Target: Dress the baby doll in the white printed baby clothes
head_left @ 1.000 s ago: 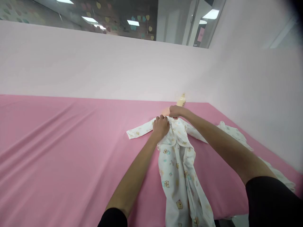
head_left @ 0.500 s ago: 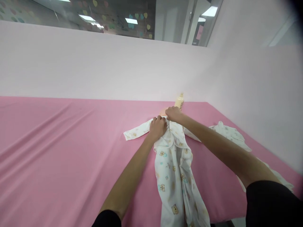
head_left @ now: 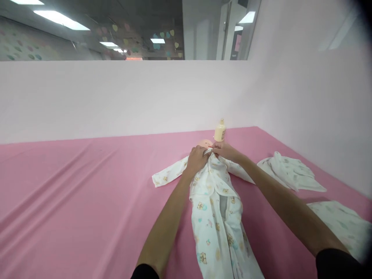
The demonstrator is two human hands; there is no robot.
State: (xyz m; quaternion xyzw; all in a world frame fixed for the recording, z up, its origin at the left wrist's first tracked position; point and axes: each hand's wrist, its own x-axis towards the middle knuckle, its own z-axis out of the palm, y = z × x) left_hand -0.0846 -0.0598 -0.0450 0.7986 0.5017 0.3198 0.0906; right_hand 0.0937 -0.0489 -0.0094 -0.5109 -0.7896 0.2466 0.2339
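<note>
A doll lies on its back on the pink sheet (head_left: 72,193), wearing a white sleepsuit (head_left: 213,209) printed with small bears. Only the top of the doll's head (head_left: 205,142) shows past my fingers. My left hand (head_left: 197,159) pinches the left side of the sleepsuit's collar. My right hand (head_left: 223,150) pinches the right side of the collar, and the two hands meet at the neck. The sleepsuit's front gapes open lower down.
A small cream bottle (head_left: 220,131) stands just beyond the doll's head by the pale pink wall. Two more white printed garments lie to the right, one crumpled (head_left: 287,170), one flatter (head_left: 340,221) near the sheet's edge.
My hands have drawn together at the collar, and the right one has come down off the doll's head. The view has tilted, bringing the right-hand garments more into sight.
</note>
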